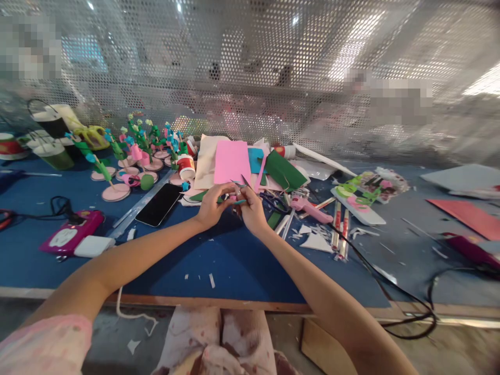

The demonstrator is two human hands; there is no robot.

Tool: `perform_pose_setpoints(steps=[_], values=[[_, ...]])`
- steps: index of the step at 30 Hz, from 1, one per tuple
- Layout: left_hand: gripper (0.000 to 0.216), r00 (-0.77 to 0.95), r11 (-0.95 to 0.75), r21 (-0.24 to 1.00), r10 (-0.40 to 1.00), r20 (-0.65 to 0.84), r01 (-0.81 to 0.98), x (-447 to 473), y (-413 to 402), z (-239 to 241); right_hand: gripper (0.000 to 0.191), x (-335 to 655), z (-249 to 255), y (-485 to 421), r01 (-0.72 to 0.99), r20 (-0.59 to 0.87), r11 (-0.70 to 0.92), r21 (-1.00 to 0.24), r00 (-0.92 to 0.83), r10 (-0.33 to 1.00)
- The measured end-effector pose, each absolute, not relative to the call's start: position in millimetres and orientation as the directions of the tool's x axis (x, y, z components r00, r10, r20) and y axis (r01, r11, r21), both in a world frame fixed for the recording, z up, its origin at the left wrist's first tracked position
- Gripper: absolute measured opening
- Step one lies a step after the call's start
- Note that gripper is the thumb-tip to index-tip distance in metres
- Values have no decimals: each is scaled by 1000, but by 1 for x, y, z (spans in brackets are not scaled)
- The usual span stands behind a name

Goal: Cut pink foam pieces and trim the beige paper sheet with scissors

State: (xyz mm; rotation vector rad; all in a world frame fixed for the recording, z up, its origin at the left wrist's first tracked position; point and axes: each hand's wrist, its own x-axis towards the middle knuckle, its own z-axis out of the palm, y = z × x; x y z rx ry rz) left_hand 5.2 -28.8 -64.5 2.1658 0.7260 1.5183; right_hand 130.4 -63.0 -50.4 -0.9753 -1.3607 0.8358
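My left hand (212, 206) and my right hand (252, 212) meet above the blue table, a little in front of the stacked sheets. A small teal paper piece (239, 202) sits between them, with my left fingers pinched at its end. Closed around a pair of scissors (245, 181), my right hand keeps the blades pointing away from me; the handles are mostly hidden by the fingers. Just beyond are a pink sheet (233, 161), a cream sheet (205, 159), a blue piece (255, 159) and a dark green sheet (286, 171).
A black phone (159, 204) lies left of my hands, near several paper flowers on round pink bases (116, 192). At right are a pink glue gun (310, 208) and white paper scraps (316, 241). A magenta power strip (72, 232) stands far left. Perforated metal (250, 104) borders the back.
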Motion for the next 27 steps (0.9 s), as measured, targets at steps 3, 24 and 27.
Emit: perform_pose_setpoints(steps=[3, 24, 27], values=[[36, 253, -777, 579, 628, 736, 247, 6, -30, -61, 12, 133, -52, -63, 132, 446, 433, -892, 84, 891], [23, 285, -728, 451, 643, 711, 516, 17, -41, -61, 24, 123, -58, -69, 800, 636, 359, -480, 36, 771], [23, 277, -726, 469, 650, 707, 503, 17, -39, -62, 23, 126, -61, -66, 810, 647, 381, -445, -3, 762]])
